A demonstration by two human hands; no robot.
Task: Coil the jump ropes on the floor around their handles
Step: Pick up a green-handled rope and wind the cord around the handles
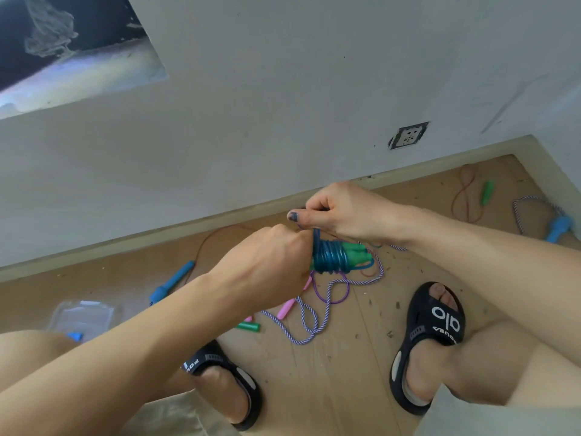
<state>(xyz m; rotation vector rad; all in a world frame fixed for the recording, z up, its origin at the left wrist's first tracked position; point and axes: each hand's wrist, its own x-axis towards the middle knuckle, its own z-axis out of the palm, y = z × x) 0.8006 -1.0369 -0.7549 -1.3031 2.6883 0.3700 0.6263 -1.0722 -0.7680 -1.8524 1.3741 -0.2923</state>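
Wooden floor (345, 366) carrying loose jump ropes, handles, a container and two sandalled feet.

A purple-and-white braided rope (309, 322) is lying in loops near the centre, with a thin purple rope (338, 294) and pink handles (286, 309) lying beside it and a green handle (248, 326) lying just nearer. A blue handle (173, 283) is lying to the left, attached to a thin red rope (204, 247). A clear plastic container (83, 317) is sitting at near left. At far right, a second green handle (487, 191), a red cord (465, 193) and a second blue handle (558, 228) are lying near the wall. Two black sandals (430, 338) are resting on the boards.
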